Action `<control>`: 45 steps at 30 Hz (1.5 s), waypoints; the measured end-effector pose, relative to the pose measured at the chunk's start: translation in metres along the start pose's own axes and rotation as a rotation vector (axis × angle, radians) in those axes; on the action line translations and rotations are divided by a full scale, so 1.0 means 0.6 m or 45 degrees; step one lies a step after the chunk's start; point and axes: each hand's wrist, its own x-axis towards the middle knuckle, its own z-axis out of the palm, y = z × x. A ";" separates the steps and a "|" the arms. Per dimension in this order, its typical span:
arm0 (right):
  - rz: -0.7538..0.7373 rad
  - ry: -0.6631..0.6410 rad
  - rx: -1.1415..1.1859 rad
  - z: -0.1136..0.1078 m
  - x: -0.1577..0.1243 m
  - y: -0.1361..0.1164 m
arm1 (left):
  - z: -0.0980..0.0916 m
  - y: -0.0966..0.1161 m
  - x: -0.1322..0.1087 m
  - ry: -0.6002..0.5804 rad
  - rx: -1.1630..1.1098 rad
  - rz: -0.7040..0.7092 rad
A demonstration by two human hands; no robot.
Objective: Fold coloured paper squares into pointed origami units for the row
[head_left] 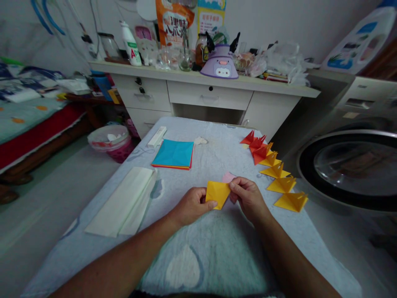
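A small folded piece of yellow origami paper (pixel 217 193) is held up over the cloth-covered table. My left hand (pixel 195 203) pinches its left and lower edge, the thumb lying across the front. At its upper right corner, my right hand (pixel 246 196) grips it between thumb and fingers. A bit of pink (pixel 228 177) shows just behind the right hand; what it belongs to is unclear. To the right stands a row of folded paper pieces, yellow ones (pixel 291 201) nearer and red ones (pixel 258 148) farther back. A stack of square paper (pixel 173 153), blue on top, lies at the left.
A folded whitish sheet (pixel 124 200) and a narrow white box (pixel 157 136) lie on the table's left side. Behind stands a white cabinet (pixel 192 89) crowded with bottles and bags. A washing machine (pixel 356 136) is at the right, a pink bin (pixel 111 140) on the floor at left.
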 end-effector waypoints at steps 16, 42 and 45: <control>-0.088 -0.573 -0.112 0.014 -0.019 -0.010 | -0.016 0.003 -0.006 -0.642 -0.927 -0.219; -0.124 -0.155 0.014 0.030 -0.013 0.015 | -0.003 0.011 0.002 0.192 -0.485 0.115; -0.250 -0.094 -0.052 0.030 -0.017 0.017 | 0.001 0.014 0.001 0.242 -0.620 0.167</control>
